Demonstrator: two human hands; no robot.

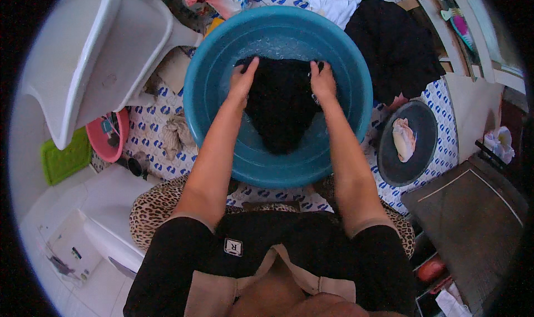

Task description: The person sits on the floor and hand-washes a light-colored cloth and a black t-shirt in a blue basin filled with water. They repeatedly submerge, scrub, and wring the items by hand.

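Note:
A large blue plastic basin (277, 175) stands before me between my knees, with some water in it. Inside hangs a dark black cloth garment (283, 104), spread between my two hands, its lower part narrowing towards me. My left hand (243, 80) grips its upper left corner with the thumb on top. At the upper right, my right hand (322, 81) holds the other corner, where small white marks show on the fabric. The fingers under the cloth are partly hidden.
Right of the basin lie a black cloth heap (388, 50) and a dark shallow tub (406, 177) holding a pale wrapped object (404, 141). A white plastic chair (125, 54) and a pink basin (123, 129) are at left. Brushes (461, 29) rest on a wooden rack at upper right.

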